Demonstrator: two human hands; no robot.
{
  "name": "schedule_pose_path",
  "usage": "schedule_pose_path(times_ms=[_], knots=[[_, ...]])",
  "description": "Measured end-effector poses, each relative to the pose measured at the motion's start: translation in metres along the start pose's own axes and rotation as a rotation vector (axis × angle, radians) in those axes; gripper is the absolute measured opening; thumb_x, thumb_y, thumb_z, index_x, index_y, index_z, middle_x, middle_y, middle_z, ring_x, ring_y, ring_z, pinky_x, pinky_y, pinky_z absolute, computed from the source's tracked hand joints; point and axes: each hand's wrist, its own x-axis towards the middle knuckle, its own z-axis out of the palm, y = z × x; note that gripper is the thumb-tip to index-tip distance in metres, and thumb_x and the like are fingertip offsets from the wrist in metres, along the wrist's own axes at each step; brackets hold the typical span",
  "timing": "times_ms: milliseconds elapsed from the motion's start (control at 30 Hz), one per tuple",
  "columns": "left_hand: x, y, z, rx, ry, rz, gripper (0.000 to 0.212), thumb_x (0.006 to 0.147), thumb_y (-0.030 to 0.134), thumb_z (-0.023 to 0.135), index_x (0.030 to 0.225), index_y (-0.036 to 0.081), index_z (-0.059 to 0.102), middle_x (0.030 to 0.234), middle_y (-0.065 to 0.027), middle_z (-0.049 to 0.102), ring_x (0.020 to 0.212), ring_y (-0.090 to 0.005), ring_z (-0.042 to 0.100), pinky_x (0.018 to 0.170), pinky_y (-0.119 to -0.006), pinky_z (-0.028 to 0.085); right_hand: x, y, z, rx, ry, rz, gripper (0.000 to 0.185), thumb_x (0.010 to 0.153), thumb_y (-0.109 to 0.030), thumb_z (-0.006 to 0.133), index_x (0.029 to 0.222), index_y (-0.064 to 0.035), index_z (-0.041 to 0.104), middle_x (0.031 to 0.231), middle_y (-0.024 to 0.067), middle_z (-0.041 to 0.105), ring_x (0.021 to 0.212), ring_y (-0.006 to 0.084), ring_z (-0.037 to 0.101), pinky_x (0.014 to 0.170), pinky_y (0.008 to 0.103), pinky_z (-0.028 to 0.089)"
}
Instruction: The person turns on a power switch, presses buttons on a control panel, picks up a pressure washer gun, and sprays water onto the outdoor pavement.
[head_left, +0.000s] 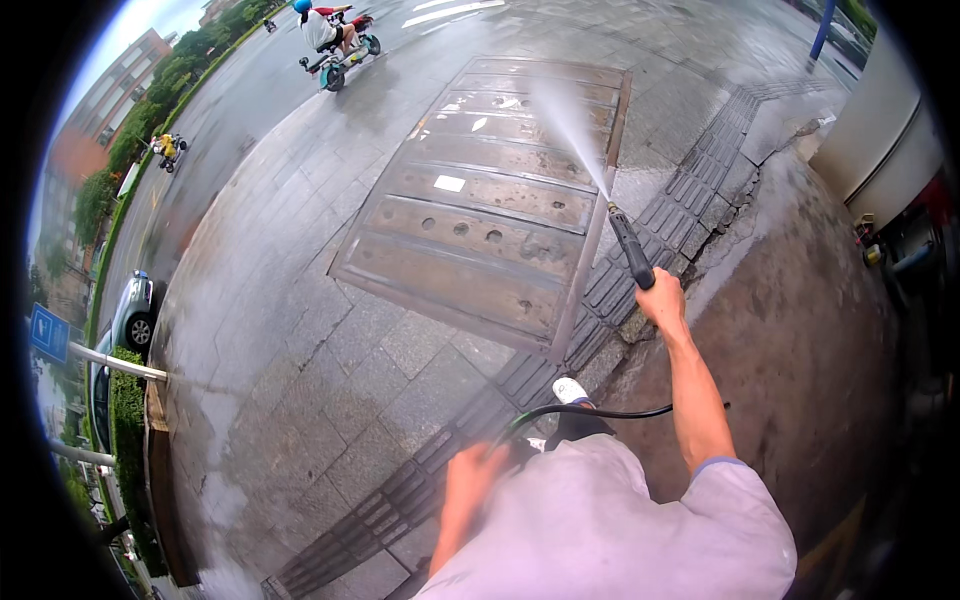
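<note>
A black pressure washer gun (631, 244) is gripped in my right hand (661, 296), held out ahead of me. From its brass-coloured tip a white spray of water (564, 124) fans over the far right part of a large ribbed cover (450, 214) set in the pavement. White scraps (449, 183) lie on the cover. My left hand (478, 465), blurred, is closed around a black hose (592, 409) near my waist. The hose arcs across my front and passes by my right forearm.
Tactile paving (517, 386) runs diagonally past my feet, beside a broken paving edge (720, 214). A metal cabinet (870, 127) stands at the right. Riders on scooters (339, 52) and a parked car (133, 311) are on the left, with a planter hedge (127, 409) and a blue sign (49, 333).
</note>
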Motion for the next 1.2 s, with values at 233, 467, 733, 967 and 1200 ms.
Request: schedule_pose_path(times_ms=[233, 467, 733, 967, 1200], knots=[[-0.010, -0.009, -0.010, -0.026, 0.040, -0.070, 0.043, 0.086, 0.035, 0.070, 0.107, -0.002, 0.071, 0.074, -0.0132, 0.069, 0.070, -0.0142, 0.061, 0.066, -0.034, 0.048, 0.015, -0.023, 0.013, -0.010, -0.044, -0.023, 0.022, 0.075, -0.017, 0.061, 0.091, -0.0039, 0.067, 0.089, 0.0234, 0.070, 0.091, 0.0435, 0.066, 0.081, 0.0501, 0.053], [-0.015, -0.018, -0.017, -0.053, 0.109, -0.085, 0.043, 0.084, 0.036, 0.072, 0.106, -0.001, 0.072, 0.073, -0.0132, 0.069, 0.069, -0.0152, 0.063, 0.065, -0.034, 0.048, 0.018, -0.050, 0.033, -0.040, -0.135, -0.103, 0.024, 0.075, -0.018, 0.062, 0.094, -0.0049, 0.069, 0.092, 0.0228, 0.070, 0.093, 0.0400, 0.067, 0.082, 0.0472, 0.053], [-0.015, -0.024, -0.022, -0.052, 0.120, -0.132, 0.043, 0.084, 0.038, 0.069, 0.105, 0.001, 0.072, 0.078, -0.0183, 0.071, 0.071, -0.0224, 0.067, 0.068, -0.038, 0.051, 0.017, -0.082, 0.057, -0.066, -0.261, -0.194, 0.027, 0.075, -0.021, 0.063, 0.096, -0.0051, 0.068, 0.093, 0.0225, 0.070, 0.094, 0.0413, 0.066, 0.082, 0.0481, 0.053], [-0.018, -0.032, -0.026, -0.087, 0.182, -0.148, 0.041, 0.084, 0.038, 0.069, 0.105, 0.002, 0.073, 0.080, -0.0193, 0.071, 0.075, -0.0244, 0.070, 0.070, -0.038, 0.052, 0.050, -0.105, 0.057, -0.004, -0.148, -0.218, 0.026, 0.074, -0.019, 0.061, 0.093, -0.0040, 0.069, 0.092, 0.0231, 0.070, 0.093, 0.0421, 0.066, 0.079, 0.0492, 0.053], [-0.021, -0.043, -0.034, -0.101, 0.183, -0.225, 0.041, 0.082, 0.039, 0.070, 0.105, 0.005, 0.074, 0.082, -0.0174, 0.072, 0.078, -0.0239, 0.071, 0.072, -0.037, 0.052, 0.030, -0.127, 0.061, -0.085, -0.317, -0.419, 0.026, 0.073, -0.022, 0.064, 0.089, -0.0029, 0.069, 0.087, 0.0239, 0.069, 0.087, 0.0428, 0.066, 0.077, 0.0492, 0.052]])
